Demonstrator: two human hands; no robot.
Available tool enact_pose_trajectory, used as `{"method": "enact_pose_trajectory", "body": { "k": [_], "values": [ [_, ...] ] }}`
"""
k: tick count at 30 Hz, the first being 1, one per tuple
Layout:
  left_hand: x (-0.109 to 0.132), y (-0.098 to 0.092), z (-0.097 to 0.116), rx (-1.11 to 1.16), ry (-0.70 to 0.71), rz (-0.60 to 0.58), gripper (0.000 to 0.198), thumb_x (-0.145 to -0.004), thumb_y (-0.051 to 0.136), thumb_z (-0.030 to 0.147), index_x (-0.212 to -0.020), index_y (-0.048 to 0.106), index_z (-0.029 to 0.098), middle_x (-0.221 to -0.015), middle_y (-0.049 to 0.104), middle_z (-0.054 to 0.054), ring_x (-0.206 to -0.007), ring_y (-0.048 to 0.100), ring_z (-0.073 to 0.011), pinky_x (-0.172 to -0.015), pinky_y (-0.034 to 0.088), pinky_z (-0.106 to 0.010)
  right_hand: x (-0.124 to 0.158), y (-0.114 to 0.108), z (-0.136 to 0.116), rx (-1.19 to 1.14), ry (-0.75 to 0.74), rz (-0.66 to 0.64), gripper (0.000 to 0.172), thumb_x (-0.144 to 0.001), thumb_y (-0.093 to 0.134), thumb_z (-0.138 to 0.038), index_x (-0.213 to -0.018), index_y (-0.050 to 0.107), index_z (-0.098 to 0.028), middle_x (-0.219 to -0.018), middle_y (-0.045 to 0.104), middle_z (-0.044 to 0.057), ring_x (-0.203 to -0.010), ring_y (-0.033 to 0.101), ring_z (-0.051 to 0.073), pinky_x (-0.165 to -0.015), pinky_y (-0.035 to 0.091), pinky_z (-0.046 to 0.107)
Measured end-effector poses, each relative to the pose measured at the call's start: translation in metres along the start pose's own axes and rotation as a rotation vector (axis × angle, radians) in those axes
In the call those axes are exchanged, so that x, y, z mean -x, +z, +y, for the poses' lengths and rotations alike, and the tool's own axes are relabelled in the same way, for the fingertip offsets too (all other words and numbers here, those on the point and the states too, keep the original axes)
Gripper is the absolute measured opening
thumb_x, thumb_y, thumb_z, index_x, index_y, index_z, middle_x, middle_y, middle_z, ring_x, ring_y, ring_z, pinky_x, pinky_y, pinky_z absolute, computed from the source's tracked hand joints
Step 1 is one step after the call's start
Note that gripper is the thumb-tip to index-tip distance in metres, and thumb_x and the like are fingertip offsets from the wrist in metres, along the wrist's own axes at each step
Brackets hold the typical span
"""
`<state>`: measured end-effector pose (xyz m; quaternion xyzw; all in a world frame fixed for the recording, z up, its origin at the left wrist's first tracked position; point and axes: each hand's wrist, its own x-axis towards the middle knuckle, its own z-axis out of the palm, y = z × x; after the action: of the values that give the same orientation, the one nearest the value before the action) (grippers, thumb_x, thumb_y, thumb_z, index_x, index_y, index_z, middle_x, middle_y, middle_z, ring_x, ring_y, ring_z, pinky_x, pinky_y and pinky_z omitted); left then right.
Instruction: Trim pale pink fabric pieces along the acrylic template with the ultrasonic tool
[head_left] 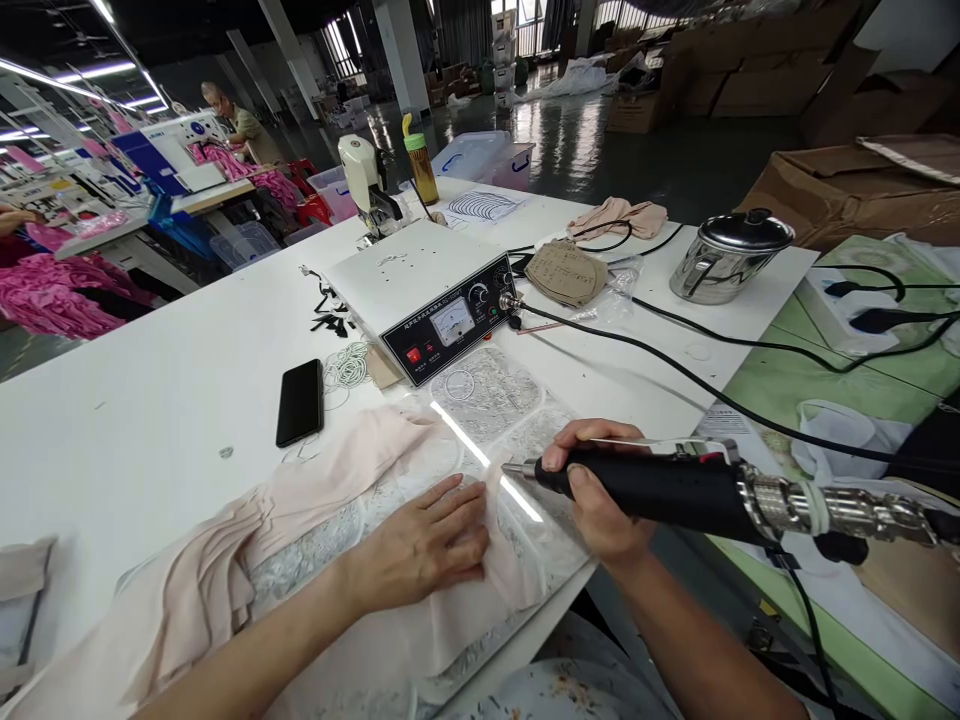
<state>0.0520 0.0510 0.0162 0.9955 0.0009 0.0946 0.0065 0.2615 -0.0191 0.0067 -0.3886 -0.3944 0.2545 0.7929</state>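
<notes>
My right hand point(604, 495) is wrapped round a black ultrasonic handpiece point(652, 490), whose metal tip points left, close over the pale pink fabric point(506, 545). With fingers stretched and bent slightly, my left hand point(427, 540) lies on this fabric, left of the tip. Under the fabric is a clear, scratched sheet point(487, 395) with curved outlines. More pale pink fabric pieces point(217, 560) lie in overlapping folds by my left forearm. A black cable runs from the control box point(450, 315), which has a dial and a red switch.
A phone point(300, 402), a coil of thin cord point(347, 366), a beige cloth pad point(566, 272) and a steel mug with lid point(731, 255) are on the white table point(150, 420). Cables cross its right side to a power strip point(844, 310). Another person point(244, 125) sits at a sewing machine far left.
</notes>
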Motion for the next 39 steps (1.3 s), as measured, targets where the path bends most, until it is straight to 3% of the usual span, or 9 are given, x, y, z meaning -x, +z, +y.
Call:
{"method": "enact_pose_trajectory", "body": {
  "k": [14,21,30,36,39],
  "values": [
    [-0.004,-0.002,-0.01,0.049,0.099,-0.048,0.023,-0.096,0.056,0.033,-0.102,0.06,0.011,-0.11,0.065,-0.013,-0.13,0.048,-0.0287,-0.111,0.042,-0.043,-0.004,-0.001,-0.002,0.003,0.025,-0.008,0.015,-0.083,0.058,-0.023,-0.096,0.052,-0.024,-0.087,0.058,-0.001,-0.068,0.058,0.013,-0.069,0.052,0.038],
    [-0.003,-0.001,-0.01,0.048,0.102,-0.033,0.025,-0.098,0.052,0.034,-0.098,0.061,0.01,-0.125,0.059,-0.017,-0.129,0.049,-0.0293,-0.107,0.047,-0.042,-0.004,0.0,-0.003,-0.008,0.033,0.0,0.014,-0.083,0.059,-0.024,-0.095,0.052,-0.024,-0.086,0.057,-0.001,-0.067,0.056,0.013,-0.069,0.051,0.037],
    [-0.004,-0.002,-0.008,0.033,0.082,-0.019,0.025,-0.098,0.052,0.035,-0.097,0.06,0.011,-0.121,0.061,-0.017,-0.127,0.052,-0.0292,-0.107,0.047,-0.041,-0.005,-0.001,0.001,-0.063,0.035,0.001,0.016,-0.082,0.061,-0.021,-0.097,0.055,-0.024,-0.088,0.057,-0.001,-0.068,0.057,0.013,-0.07,0.05,0.036],
    [-0.004,-0.002,-0.007,0.024,0.081,-0.036,0.025,-0.098,0.052,0.035,-0.098,0.06,0.011,-0.119,0.062,-0.017,-0.13,0.048,-0.0303,-0.109,0.045,-0.042,0.002,-0.007,-0.019,-0.183,0.1,0.016,0.016,-0.08,0.064,-0.027,-0.093,0.057,-0.024,-0.084,0.056,0.0,-0.063,0.055,0.012,-0.06,0.05,0.032],
    [-0.003,-0.001,-0.008,0.032,0.092,-0.039,0.026,-0.098,0.052,0.035,-0.097,0.06,0.01,-0.119,0.061,-0.017,-0.129,0.049,-0.0318,-0.108,0.046,-0.043,0.012,-0.012,-0.035,-0.22,0.176,-0.082,0.013,-0.082,0.063,-0.027,-0.093,0.057,-0.023,-0.081,0.053,0.001,-0.059,0.054,0.011,-0.055,0.05,0.03]
  ]
}}
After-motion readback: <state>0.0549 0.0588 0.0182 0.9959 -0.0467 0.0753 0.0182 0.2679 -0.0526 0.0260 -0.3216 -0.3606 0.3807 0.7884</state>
